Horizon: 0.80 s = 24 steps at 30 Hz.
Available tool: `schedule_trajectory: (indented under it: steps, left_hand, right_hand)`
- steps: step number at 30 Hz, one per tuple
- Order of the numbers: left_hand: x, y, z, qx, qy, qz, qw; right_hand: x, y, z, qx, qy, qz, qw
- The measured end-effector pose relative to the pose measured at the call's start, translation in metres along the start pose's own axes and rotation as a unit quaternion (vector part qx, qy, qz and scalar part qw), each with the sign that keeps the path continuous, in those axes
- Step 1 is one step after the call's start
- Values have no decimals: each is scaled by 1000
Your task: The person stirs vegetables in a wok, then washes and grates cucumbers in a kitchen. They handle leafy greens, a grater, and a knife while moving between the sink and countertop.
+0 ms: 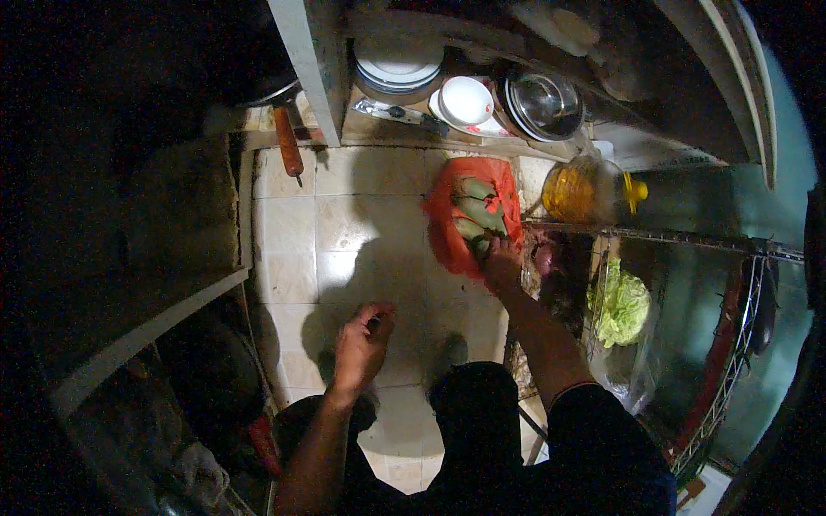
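Observation:
An orange plastic bag (pixel 447 232) lies on the pale tiled floor (pixel 344 224) and holds several ears of corn in green husks (pixel 477 211). My right hand (pixel 501 265) reaches down into the bag's near end and touches the lowest ears; whether it grips one I cannot tell. My left hand (pixel 361 344) hangs above the floor with its fingers curled loosely, and nothing shows in it. Both forearms come up from dark sleeves at the bottom of the view.
A low shelf at the top holds stacked plates (pixel 397 70), a white bowl (pixel 465 99), a steel bowl (pixel 544 105) and a knife (pixel 400 112). A yellow oil bottle (pixel 589 191) stands right of the bag. A wire rack (pixel 731 361) holds a lettuce (pixel 621 307). A pan handle (pixel 288 142) sticks out upper left.

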State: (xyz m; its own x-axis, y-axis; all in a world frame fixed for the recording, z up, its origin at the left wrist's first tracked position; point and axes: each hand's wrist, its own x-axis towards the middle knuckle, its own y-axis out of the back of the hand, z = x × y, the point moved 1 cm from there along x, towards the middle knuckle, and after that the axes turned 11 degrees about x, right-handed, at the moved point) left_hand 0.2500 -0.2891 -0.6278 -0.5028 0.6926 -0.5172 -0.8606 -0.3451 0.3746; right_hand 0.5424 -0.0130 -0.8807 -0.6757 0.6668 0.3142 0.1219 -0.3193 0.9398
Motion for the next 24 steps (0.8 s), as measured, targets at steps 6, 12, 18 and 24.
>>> schedule_trajectory:
  steps: [6,12,18,24]
  left_hand:
    - [-10,-5,-7,-6,47,-20,999]
    - [-7,-10,-18,-20,13,-26,999]
    - [1,17,13,-29,1,-4,1000]
    - [2,14,18,4,-8,15,1000]
  right_hand:
    - [59,62,8,178,-223,-330,900]
    - [73,24,39,227,-186,-384,876]
    - [86,10,31,16,-85,-369,926]
    - [69,-2,34,20,-31,-370,928]
